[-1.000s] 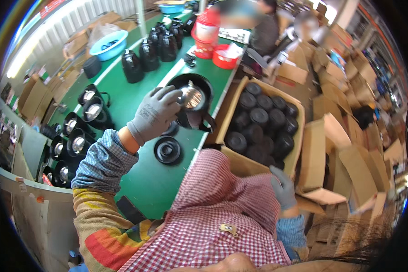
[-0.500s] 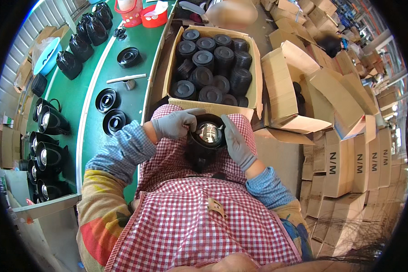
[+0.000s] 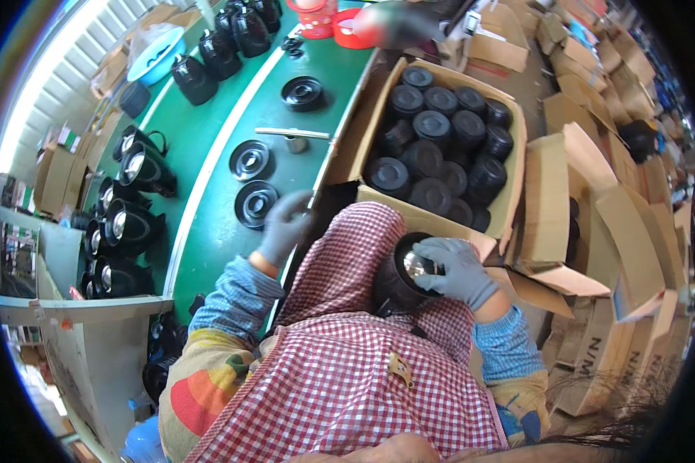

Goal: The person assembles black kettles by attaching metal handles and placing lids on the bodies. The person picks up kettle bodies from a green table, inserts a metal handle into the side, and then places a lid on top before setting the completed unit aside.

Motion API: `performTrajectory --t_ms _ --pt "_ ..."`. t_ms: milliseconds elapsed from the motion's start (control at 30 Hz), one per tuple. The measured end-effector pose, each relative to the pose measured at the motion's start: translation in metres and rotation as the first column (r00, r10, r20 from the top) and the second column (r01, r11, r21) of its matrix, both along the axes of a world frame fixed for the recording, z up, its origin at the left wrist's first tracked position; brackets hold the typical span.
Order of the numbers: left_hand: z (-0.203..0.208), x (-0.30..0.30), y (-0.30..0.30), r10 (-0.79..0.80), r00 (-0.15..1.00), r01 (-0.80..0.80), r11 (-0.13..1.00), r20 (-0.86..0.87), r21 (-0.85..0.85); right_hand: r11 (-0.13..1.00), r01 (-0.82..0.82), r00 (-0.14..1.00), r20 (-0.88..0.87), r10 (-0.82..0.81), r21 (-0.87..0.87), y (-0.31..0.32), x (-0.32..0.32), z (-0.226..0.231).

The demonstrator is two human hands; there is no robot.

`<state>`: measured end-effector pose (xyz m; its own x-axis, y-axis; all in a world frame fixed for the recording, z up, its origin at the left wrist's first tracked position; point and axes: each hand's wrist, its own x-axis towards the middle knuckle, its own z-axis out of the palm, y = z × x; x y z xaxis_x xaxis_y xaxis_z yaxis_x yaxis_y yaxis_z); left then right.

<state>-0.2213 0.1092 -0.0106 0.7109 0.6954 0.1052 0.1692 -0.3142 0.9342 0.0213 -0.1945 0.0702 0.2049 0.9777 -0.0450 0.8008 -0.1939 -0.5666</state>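
Observation:
A black jug [image 3: 393,282] with a shiny metal inside stands between my thighs on the checked apron. My right hand [image 3: 457,270] grips its top, the gloved fingers reaching across the shiny mouth. My left hand [image 3: 286,225], also in a grey glove, is off the jug, over the green table's near edge. Its fingers are blurred, and whether they hold anything does not show. Close to it lie two black ring-shaped parts [image 3: 256,204]. A flat metal strip [image 3: 292,133] lies across a small metal cylinder [image 3: 296,144] just beyond.
Stacked black discs [image 3: 432,127] fill an open cardboard box [image 3: 515,185] ahead of me. Several black jugs [image 3: 135,224] lie along the table's left side, and bagged ones [image 3: 194,79] stand farther back. Another black round part [image 3: 302,92] sits on the green table [image 3: 208,201]. Open cartons [image 3: 544,224] stand right.
My left hand has left the jug and moved left to the table edge. My right hand has shifted from the jug's side onto its top. The whole view has swung left.

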Motion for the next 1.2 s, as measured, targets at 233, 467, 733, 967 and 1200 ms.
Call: performTrajectory --t_ms 233,467,733,967,1200 --pt "-0.076 -0.111 0.114 0.676 0.403 -0.286 0.734 -0.617 0.616 0.981 -0.015 0.996 -0.087 0.033 0.192 0.011 0.010 -0.008" --pt "0.002 -0.044 0.088 0.363 0.931 -0.364 0.931 -0.049 -0.021 0.796 0.388 0.909 -0.337 -0.245 0.464 0.013 0.031 0.016" --pt "0.105 0.123 -0.067 -0.525 0.819 0.335 0.765 0.231 0.550 0.910 0.394 0.188 -0.980 0.060 0.131 0.041 0.029 0.022" --pt "0.070 0.124 -0.091 -0.728 0.599 0.790 0.607 0.334 -0.093 0.771 0.416 0.697 -0.714 0.070 0.481 -0.008 0.009 -0.031" --pt "0.044 0.122 -0.099 -0.727 0.604 0.741 0.663 0.327 0.105 0.782 0.290 0.823 -0.561 0.090 0.552 -0.011 -0.001 -0.032"
